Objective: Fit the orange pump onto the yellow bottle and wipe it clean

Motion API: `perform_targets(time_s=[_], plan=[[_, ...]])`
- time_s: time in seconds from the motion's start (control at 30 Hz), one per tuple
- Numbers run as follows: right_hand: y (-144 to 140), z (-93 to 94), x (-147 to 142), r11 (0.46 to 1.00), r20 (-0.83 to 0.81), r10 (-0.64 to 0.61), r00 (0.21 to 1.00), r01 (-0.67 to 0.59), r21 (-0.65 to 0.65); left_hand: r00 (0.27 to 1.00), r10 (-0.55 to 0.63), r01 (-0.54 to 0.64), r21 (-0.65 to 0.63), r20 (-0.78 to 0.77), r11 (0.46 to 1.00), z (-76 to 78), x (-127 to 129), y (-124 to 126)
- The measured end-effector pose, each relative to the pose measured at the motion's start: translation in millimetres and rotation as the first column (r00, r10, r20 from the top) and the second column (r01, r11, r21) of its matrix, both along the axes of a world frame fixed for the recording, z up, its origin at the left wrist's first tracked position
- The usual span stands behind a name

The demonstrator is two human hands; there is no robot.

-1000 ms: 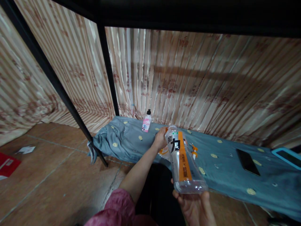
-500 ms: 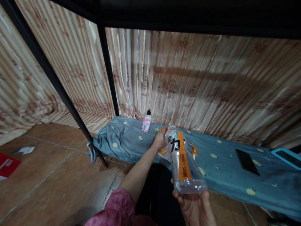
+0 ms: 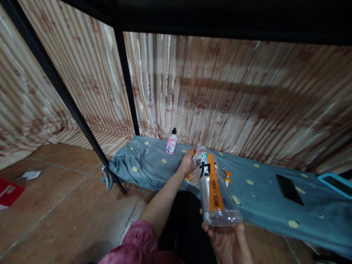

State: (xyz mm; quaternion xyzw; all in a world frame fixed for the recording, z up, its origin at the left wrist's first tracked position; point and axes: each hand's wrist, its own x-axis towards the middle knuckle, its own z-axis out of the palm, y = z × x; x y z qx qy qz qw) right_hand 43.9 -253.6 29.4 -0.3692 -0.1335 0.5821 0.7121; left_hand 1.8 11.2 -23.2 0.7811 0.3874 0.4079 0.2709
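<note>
My right hand [image 3: 227, 240] holds a clear plastic bottle [image 3: 213, 187] by its base; the bottle has an orange label, looks empty and tilts away from me. My left hand [image 3: 187, 161] reaches forward to the bottle's neck, fingers closed around the cap end; the cap itself is hidden. Just behind the bottle, small orange and white items [image 3: 227, 176] lie on the blue-grey bed sheet [image 3: 261, 198].
A small pink bottle with a black cap [image 3: 172, 141] stands on the sheet near the striped curtain [image 3: 220, 95]. A black phone [image 3: 289, 189] and a blue-edged tablet [image 3: 334, 184] lie at right. Black bed-frame posts [image 3: 127, 80] rise left. Red packaging [image 3: 8, 192] and white paper [image 3: 30, 174] lie on the tiled floor.
</note>
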Motion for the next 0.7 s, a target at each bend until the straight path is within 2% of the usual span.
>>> perform_targets(time_s=[0.7], plan=[[1.0,1.0,-1.4,1.0,0.015,-0.01,1.0,0.011,-0.016,1.0,-0.01,0.01,0.03,0.021,0.999,-4.1,0.2,1.8]])
